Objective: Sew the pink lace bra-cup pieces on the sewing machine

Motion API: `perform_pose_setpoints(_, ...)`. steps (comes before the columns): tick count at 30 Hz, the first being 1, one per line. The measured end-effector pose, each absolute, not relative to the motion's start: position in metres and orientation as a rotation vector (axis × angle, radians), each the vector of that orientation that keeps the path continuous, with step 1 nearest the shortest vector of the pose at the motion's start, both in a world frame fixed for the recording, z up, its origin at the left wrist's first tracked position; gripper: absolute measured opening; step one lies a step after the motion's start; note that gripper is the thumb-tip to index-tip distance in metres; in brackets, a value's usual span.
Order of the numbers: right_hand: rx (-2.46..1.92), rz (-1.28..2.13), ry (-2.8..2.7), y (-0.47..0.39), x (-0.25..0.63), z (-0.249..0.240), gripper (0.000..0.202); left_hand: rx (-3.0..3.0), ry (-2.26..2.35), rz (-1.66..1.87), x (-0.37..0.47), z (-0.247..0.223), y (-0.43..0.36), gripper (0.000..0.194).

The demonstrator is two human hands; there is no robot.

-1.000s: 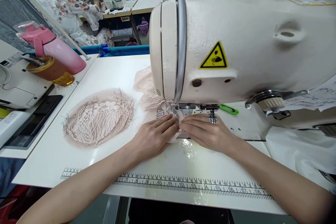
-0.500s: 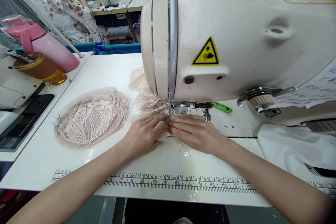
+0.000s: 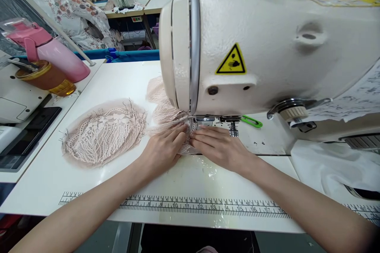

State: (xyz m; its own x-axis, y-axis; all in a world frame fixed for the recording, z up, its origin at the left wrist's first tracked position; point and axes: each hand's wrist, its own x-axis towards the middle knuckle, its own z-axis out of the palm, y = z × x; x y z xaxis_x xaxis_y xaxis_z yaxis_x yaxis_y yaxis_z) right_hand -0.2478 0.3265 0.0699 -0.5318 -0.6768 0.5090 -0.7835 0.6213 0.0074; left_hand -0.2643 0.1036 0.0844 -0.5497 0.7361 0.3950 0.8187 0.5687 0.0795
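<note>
The pale pink lace (image 3: 169, 116) I'm watching sits near the middle of the worktop (image 3: 124, 83) and trails back toward the far edge, where the machine head (image 3: 252, 47) cuts off part of it for me. Left hand (image 3: 164, 142) lies on its near end, fingers together and pointing inward. Right hand (image 3: 221, 146) comes in from the other side, fingers lined up too, tips on the lace border. So the lace is under and between the fingertips, only a sliver showing in the gap. Can't tell if either hand is pinching or just pressing, and the needle point is hidden from me.

As for room, I've got a strip of white worktop between the hands and the printed ruler (image 3: 202, 206) along the near edge, though both forearms cover bits of that ruler. Up top it's tight, with the machine head hanging low just past the right hand. An oval lace piece (image 3: 103, 134) takes up the left side. A green tool (image 3: 251, 121) lies beyond the right hand, with white cloth (image 3: 323, 166) off to the right. Past the left edge: pink bottle (image 3: 62, 57), amber cup (image 3: 44, 79), then someone in a floral top (image 3: 74, 17), partly blurred out.
</note>
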Motion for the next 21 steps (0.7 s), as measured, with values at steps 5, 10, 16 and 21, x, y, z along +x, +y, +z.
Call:
perform_pose_setpoints(5, 1.138, 0.261, -2.316, 0.3265, -0.2513, 0.0721, 0.023, -1.278, -2.487, -0.319, -0.2648, 0.0845, 0.1050, 0.020)
perform_pose_setpoints(10, 1.135, 0.274, -2.280, 0.3281, -0.2538, 0.0738, 0.021, -1.265, -2.454, -0.293, -0.2645, 0.0845, 0.1062, 0.022)
perform_pose_setpoints(16, 1.136, 0.245, -2.347, 0.3329, -0.2555, 0.0718, 0.025, -1.283, -2.461, -0.257, -0.2644, 0.0827, 0.1066, 0.035)
perform_pose_setpoints(21, 1.085, 0.234, -2.314, 0.3330, -0.2556, 0.0796, 0.024, -1.316, -2.431, -0.244, -0.2645, 0.0817, 0.1081, 0.039)
